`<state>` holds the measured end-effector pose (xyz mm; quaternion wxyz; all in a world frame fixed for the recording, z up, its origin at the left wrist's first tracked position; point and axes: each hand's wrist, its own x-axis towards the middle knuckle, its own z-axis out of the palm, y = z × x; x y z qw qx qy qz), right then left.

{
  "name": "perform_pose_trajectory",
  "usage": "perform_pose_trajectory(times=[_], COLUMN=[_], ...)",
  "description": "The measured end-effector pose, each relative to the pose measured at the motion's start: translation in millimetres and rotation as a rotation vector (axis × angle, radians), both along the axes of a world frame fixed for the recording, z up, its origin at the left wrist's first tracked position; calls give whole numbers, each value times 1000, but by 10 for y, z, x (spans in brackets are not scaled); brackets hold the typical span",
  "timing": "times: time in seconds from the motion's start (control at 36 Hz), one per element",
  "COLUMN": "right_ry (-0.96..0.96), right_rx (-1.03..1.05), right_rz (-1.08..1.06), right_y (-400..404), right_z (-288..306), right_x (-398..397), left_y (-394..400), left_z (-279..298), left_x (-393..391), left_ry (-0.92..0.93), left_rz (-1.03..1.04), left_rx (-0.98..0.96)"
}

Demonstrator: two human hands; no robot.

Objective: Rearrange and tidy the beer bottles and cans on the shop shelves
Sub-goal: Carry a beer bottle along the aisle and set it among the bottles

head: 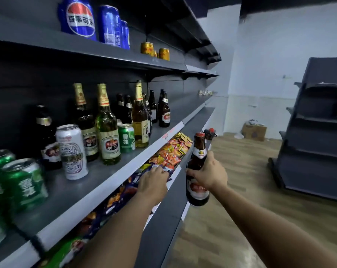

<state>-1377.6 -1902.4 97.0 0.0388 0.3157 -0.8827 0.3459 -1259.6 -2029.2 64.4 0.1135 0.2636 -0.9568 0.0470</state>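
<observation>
A person's right hand (209,174) grips an upright brown beer bottle (197,171), held off the beer shelf (113,176), to its lower right, while the left hand (154,180), fingers loosely curled, touches snack packets (169,153) beneath that shelf.

Snack packets (169,151) are lying heaped on the lower shelf; a cardboard box (254,130) is sitting on the wooden floor (241,171) at two o'clock; a dark rack (318,132) is standing at three.

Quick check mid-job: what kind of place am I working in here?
Most likely a small shop: tiered dark metal shelves stocked with beer bottles, cola cans and snack packets.
</observation>
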Motion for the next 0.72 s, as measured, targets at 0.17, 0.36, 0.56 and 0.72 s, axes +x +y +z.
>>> perform_pose_trajectory(times=[0.17,0.36,0.56,0.72], right_ry=[29,-19,5,20], right_rx=[-5,-90,-132,-143], right_rz=[76,139,211,299], right_y=[-431,-959,-1599,-2213], right_z=[186,324,368,440], right_x=[-943,-1666,-2165,-2495], left_y=[-223,-628,-1184,-1687], left_z=[239,277,255,288], left_x=[-849,-1505,-2065,-2480], left_ry=[43,39,25,93], left_rz=[58,169,256,292], left_rx=[25,18,-15,29])
